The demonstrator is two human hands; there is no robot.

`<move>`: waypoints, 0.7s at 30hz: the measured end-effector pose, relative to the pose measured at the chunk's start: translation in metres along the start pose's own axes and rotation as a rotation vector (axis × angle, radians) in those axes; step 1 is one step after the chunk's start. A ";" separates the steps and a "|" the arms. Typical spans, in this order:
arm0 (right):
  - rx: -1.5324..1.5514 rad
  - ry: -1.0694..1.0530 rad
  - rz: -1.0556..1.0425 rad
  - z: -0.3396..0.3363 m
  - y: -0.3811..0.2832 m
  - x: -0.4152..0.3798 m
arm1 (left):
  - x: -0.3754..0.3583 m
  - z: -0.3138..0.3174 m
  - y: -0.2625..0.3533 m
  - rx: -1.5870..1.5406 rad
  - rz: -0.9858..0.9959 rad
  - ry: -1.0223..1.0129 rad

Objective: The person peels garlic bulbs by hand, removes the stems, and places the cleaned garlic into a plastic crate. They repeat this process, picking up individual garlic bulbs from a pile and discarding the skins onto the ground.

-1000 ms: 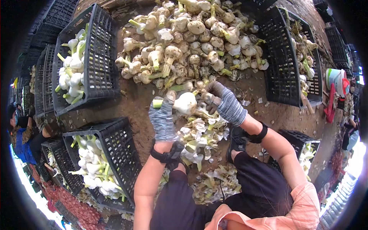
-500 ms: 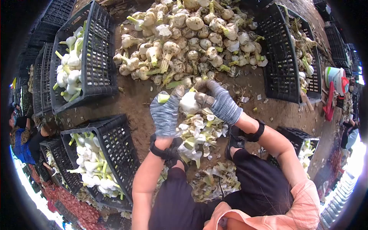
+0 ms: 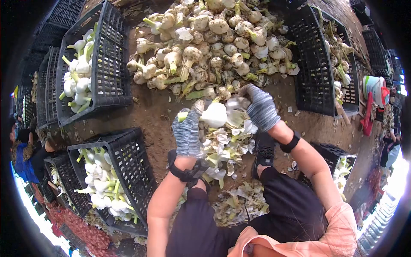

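Observation:
A white garlic bulb (image 3: pixel 214 115) with a short green stem is gripped by my left hand (image 3: pixel 187 130), which wears a grey glove. The stem end pokes out on the left, past the thumb. My right hand (image 3: pixel 260 107), gloved the same way, is just right of the bulb with its fingers closed and blurred. A loose flap of garlic skin (image 3: pixel 235 118) stretches from the bulb side to those fingers. Below both hands lies a heap of peeled garlic skins (image 3: pixel 222 147) between my feet.
Ahead is a large pile of dirty, unpeeled garlic (image 3: pixel 205 51). Black crates of clean white garlic stand at left, one upper (image 3: pixel 112 60) and one lower (image 3: pixel 132 167). Another crate (image 3: pixel 310 64) is at right, near a white bucket (image 3: pixel 373 90). Other people sit at both far sides.
My right hand has moved right, away from the bulb, drawing skin off it. More of the white bulb shows now, and my left hand has shifted slightly right.

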State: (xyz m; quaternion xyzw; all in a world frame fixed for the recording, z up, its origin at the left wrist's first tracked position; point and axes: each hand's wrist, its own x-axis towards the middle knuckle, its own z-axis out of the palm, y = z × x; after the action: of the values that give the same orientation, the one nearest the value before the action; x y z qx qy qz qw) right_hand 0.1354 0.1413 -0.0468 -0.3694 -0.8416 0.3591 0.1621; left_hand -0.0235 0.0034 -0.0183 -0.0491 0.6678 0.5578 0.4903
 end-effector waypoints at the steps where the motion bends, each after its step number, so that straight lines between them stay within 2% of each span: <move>1: -0.177 -0.061 0.046 0.000 0.014 0.001 | 0.006 -0.004 -0.011 -0.061 0.016 -0.038; 2: -0.305 -0.179 0.092 -0.003 0.021 0.004 | 0.005 -0.006 -0.009 -0.060 0.016 -0.038; 4: -0.498 -0.483 0.167 -0.006 0.032 0.008 | 0.001 -0.008 -0.006 -0.183 0.020 -0.204; 5: -0.498 -0.482 0.166 -0.007 0.028 0.006 | 0.003 -0.009 -0.009 -0.215 0.085 -0.203; 6: -0.381 -0.319 -0.022 -0.009 0.018 0.001 | -0.001 -0.006 -0.006 -0.214 0.086 -0.204; 7: -0.262 -0.156 -0.207 -0.013 0.008 -0.003 | -0.006 -0.003 -0.001 -0.201 0.170 -0.183; 8: -0.263 -0.155 -0.208 -0.016 -0.008 -0.003 | -0.009 0.000 0.002 -0.189 0.255 -0.163; 9: 0.067 -0.189 -0.068 -0.018 -0.028 -0.002 | -0.003 -0.008 -0.002 -0.024 0.337 -0.152; 10: 0.397 -0.219 0.074 -0.016 -0.040 0.000 | 0.001 -0.011 -0.006 -0.023 0.336 -0.154; 12: 0.383 -0.296 0.057 0.003 -0.041 -0.001 | 0.004 -0.014 -0.011 0.100 0.505 -0.136; 14: 0.298 -0.264 0.083 0.003 -0.042 -0.002 | 0.004 -0.013 -0.014 0.129 0.555 -0.118; 16: 0.880 -0.533 0.426 -0.008 -0.035 0.007 | 0.002 -0.014 -0.014 0.153 0.607 -0.095; 17: 0.784 -0.578 0.444 -0.009 -0.025 0.011 | -0.001 -0.014 -0.010 0.119 0.555 -0.114; 19: 0.794 -0.518 0.444 -0.009 -0.015 0.006 | 0.000 -0.013 -0.009 0.082 0.504 -0.134; 21: 0.835 -0.453 0.463 -0.014 -0.025 0.005 | 0.003 -0.013 -0.014 0.122 0.580 -0.051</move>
State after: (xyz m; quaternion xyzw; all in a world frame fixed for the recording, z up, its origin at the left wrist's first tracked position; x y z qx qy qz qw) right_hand 0.1275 0.1400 -0.0193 -0.3627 -0.5372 0.7610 0.0258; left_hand -0.0240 -0.0106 -0.0314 0.1872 0.6737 0.6346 0.3291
